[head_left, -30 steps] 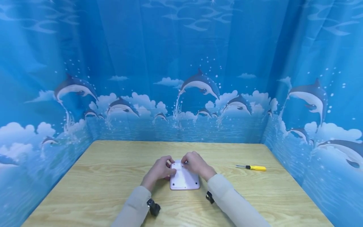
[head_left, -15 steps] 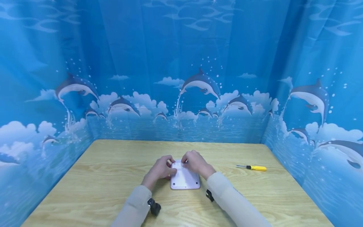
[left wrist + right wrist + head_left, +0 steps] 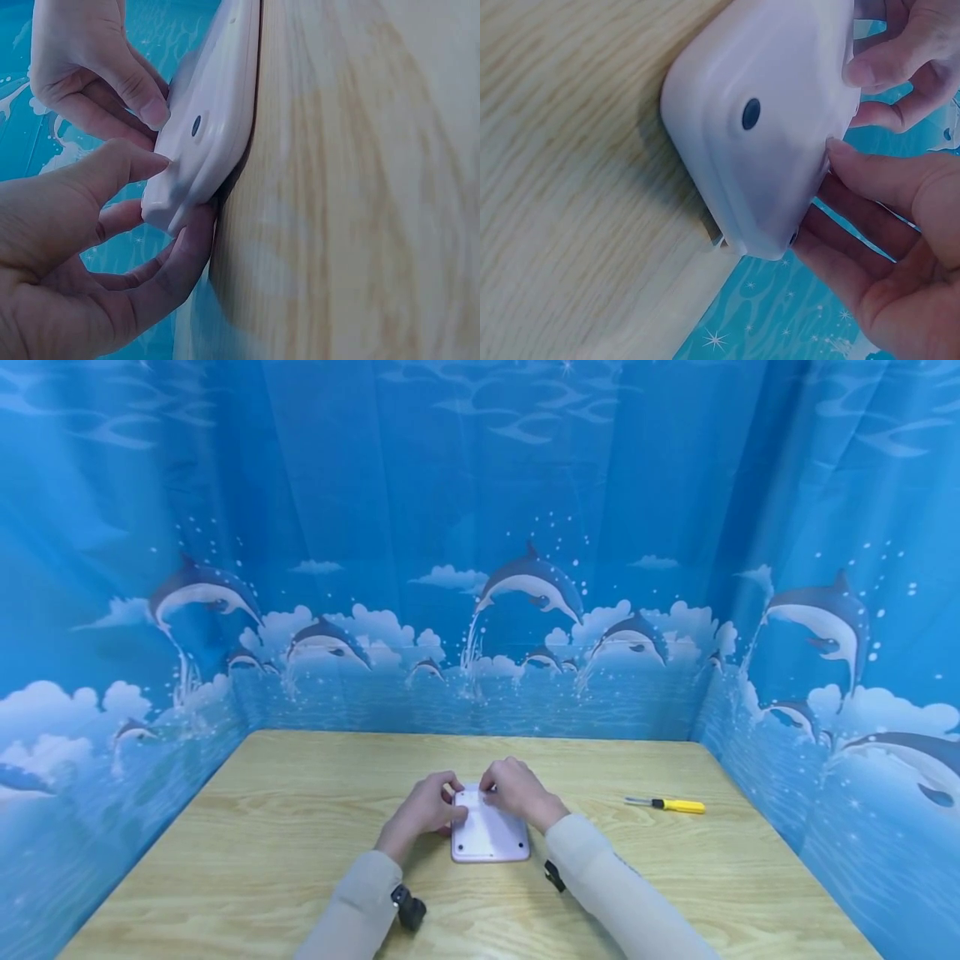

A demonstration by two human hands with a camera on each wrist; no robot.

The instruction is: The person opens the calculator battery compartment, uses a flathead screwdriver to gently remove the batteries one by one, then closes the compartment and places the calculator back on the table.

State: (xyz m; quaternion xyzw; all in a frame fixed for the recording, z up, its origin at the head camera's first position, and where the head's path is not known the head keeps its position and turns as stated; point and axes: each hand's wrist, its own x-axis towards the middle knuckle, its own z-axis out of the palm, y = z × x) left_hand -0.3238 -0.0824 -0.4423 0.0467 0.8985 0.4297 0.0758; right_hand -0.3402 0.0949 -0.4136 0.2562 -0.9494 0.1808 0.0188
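Note:
A pale pink calculator [image 3: 491, 835] lies with its underside up on the wooden table, dark round feet at its corners. My left hand [image 3: 426, 806] grips its left side near the far end, thumb on top and a finger under the edge, as the left wrist view shows. My right hand [image 3: 517, 792] bends over the far end; in the right wrist view its thumb touches the underside and the other fingertips reach the far edge. What lies beneath the right fingertips is hidden in the head view. The calculator's end in the left hand looks slightly raised.
A screwdriver [image 3: 667, 805] with a yellow and black handle lies on the table [image 3: 300, 827] at the right, its tip pointing left. A blue dolphin-print curtain [image 3: 480, 527] surrounds the table at the back and sides. Black straps [image 3: 408, 908] sit on the wrists.

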